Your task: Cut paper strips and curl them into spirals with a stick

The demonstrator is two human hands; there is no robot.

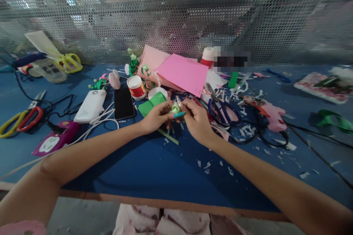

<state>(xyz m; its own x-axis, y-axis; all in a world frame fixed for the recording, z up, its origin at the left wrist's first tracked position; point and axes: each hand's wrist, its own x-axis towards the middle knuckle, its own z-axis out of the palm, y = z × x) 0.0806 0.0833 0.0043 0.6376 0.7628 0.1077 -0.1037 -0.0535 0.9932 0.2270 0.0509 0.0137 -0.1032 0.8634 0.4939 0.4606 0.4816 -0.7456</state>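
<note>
"Where is the pale green paper piece?"

"Between the two hands, over the near middle of the blue table; the left hand holds it from the left, thumb and fingers closed on it; the right hand pinches it from the other side, fingertips together."

"Which way does it point?"

"It looks small, rounded and folded; the fingers cover too much of it to tell a long axis or a pointing end."

"And the teal piece?"

"Slim and tapered, at the left thumb's tip; it lies almost level across the view, narrow end towards the right hand and slightly raised; I cannot tell if it is a nail."

"What lies about them?"

"A green sheet just beside the left hand; a thin pale strip below, slanting down to the right; a black phone farther left; blue-handled scissors to the right, blades pointing away from the person."
</note>
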